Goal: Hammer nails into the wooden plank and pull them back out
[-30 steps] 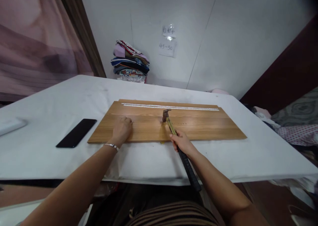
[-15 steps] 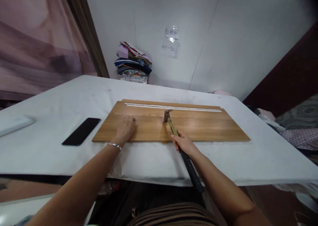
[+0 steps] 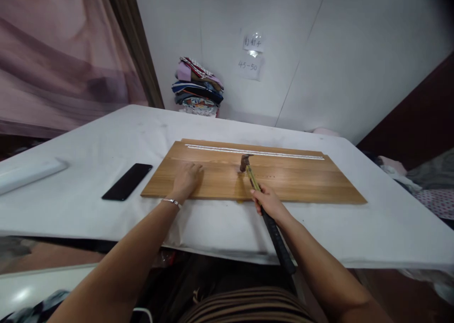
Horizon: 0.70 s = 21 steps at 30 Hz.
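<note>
My right hand (image 3: 270, 204) is wrapped round the handle of a claw hammer (image 3: 254, 180), near the top of its black grip. The yellowish neck slants up to a rusty head, which is at a row of small dark dots in a brown wooden board (image 3: 213, 186); I cannot tell whether the head touches the wood. My left hand (image 3: 187, 178) rests on the board's left part, fingers loosely bent and holding nothing that I can see. Two thin white strips (image 3: 255, 152) run along the board's far side.
A white-covered table (image 3: 209, 228) bears the board. Left of it lies a black phone (image 3: 127, 182), and farther left a white roll-like object (image 3: 31, 174). Folded clothes (image 3: 198, 86) are stacked by the wall. Paper notes (image 3: 249, 67) are stuck on the wall.
The whole view has shifted, so the scene sits slightly farther right. The fingers of my left hand look a little flatter on the board. The hammer stays nearly in place over it.
</note>
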Available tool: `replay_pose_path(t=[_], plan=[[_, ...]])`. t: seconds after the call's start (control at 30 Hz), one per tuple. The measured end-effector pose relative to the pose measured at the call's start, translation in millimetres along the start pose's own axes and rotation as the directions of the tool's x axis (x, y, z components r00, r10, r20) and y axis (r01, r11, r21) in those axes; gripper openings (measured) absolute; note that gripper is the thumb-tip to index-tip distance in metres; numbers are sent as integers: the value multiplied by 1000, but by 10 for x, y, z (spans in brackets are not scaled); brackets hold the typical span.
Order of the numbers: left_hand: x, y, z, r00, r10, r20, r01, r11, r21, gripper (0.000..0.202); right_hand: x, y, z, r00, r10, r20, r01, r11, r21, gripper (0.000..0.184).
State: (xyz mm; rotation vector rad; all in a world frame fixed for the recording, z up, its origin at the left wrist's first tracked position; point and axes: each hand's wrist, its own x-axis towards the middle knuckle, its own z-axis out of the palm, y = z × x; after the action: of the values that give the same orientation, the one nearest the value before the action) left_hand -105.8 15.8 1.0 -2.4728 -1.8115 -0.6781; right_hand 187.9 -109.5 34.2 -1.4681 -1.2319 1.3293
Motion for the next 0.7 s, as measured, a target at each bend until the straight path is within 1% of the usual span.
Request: replay_pose_path(t=[0.13, 0.33, 0.5, 0.6, 0.7], plan=[[12, -20, 13, 1000, -11, 18, 10, 999, 42, 36, 5, -7, -4, 1000, 26, 5, -26, 1000, -11, 31], [14, -10, 16, 999, -48, 16, 47, 996, 71, 31, 9, -13, 8, 1000, 22, -3, -22, 1000, 4, 26], [19, -4, -4, 999, -30, 22, 28, 998, 54, 30, 14, -16, 6, 999, 31, 6, -31, 999, -22, 24], [16, -3, -11, 1000, -21, 22, 20, 999, 41, 32, 10, -14, -3, 999, 24, 28, -23, 998, -51, 22], [8, -8, -8, 999, -11, 30, 10, 999, 34, 35, 2, -15, -4, 1000, 22, 22, -21, 998, -52, 22]])
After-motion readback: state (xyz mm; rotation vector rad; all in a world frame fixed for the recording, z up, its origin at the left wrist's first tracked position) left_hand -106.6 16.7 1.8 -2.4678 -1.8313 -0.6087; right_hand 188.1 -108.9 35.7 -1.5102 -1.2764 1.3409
